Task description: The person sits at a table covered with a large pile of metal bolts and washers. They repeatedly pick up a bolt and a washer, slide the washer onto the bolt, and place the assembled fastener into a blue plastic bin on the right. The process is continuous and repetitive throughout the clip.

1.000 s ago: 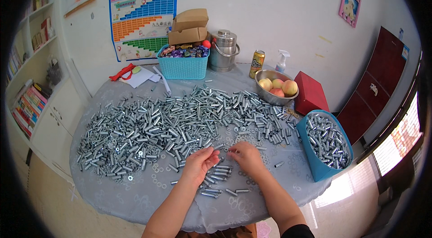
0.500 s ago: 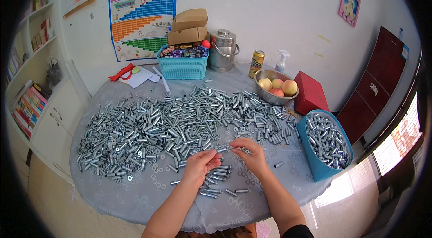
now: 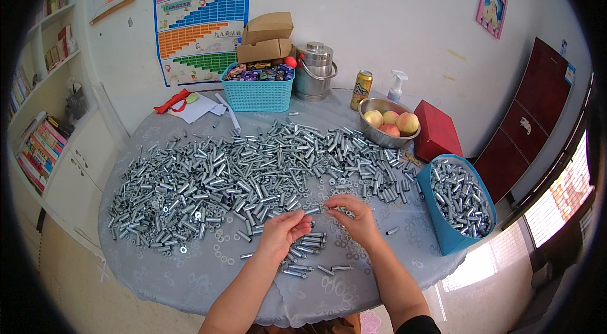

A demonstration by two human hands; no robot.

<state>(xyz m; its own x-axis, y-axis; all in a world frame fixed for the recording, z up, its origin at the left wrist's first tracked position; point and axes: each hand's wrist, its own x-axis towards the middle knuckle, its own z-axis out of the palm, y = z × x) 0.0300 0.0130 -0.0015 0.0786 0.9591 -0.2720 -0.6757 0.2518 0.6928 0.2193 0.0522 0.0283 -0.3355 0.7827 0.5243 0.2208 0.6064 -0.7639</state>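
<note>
My left hand (image 3: 282,233) and my right hand (image 3: 354,220) meet above the near middle of a round table (image 3: 190,283) with a grey cloth. Between their fingertips they hold one small silver metal sleeve (image 3: 314,211). Just under the hands lies a small cluster of the same sleeves (image 3: 306,252). A broad heap of silver sleeves, bolts and washers (image 3: 240,176) spreads across the table beyond the hands. At the right edge stands a blue bin (image 3: 461,204) filled with finished metal parts.
At the back stand a turquoise basket (image 3: 258,89) with cardboard boxes on top, a steel pot (image 3: 314,72), a can (image 3: 361,89), a spray bottle (image 3: 396,87), a bowl of peaches (image 3: 389,124) and a red box (image 3: 438,132). Shelves with books line the left wall.
Both hands have lifted off the small cluster and come together, now holding a sleeve between their fingertips. The heap and the bin have not moved.
</note>
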